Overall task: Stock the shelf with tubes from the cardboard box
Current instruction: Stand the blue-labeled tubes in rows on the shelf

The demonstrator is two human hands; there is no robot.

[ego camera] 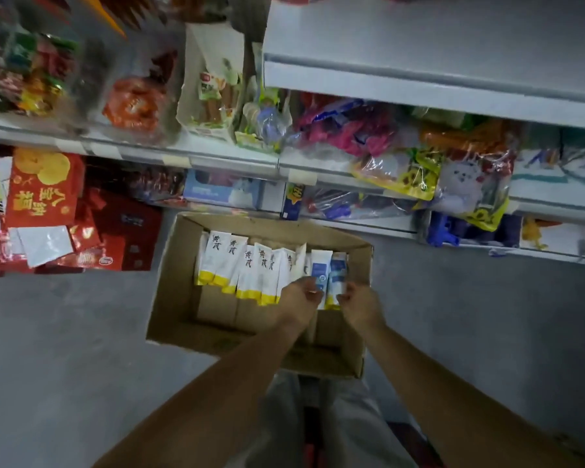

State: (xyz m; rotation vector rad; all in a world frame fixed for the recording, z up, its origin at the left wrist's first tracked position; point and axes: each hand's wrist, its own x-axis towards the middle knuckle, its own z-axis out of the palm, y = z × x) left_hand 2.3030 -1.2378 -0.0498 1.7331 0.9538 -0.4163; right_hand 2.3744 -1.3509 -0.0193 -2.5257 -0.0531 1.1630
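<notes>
Looking down into the cardboard box [169, 298] on the floor [65, 332], I see the tubes [247, 268] packed in one row across its far half, leaning side by side. Each tube's long axis runs from the far wall of the box toward me, with the flat crimped end far and the yellow cap near. Most show white faces with black characters; the two at the right end of the row show blue labels. My left hand [299, 298] sits at the near end of the first blue-labelled tube [318, 270], fingers curled partway and closed on its lower edge beside the cap. My right hand [360, 307] is just beside it, fingers [344, 296] curled and pinching the cap end of the rightmost tube [338, 268]. Both tubes stand in the row, touching each other. The shelf [419, 92] rises beyond the box; its lower tiers carry bagged goods [402, 170], and red packets [44, 194] lie to the left
</notes>
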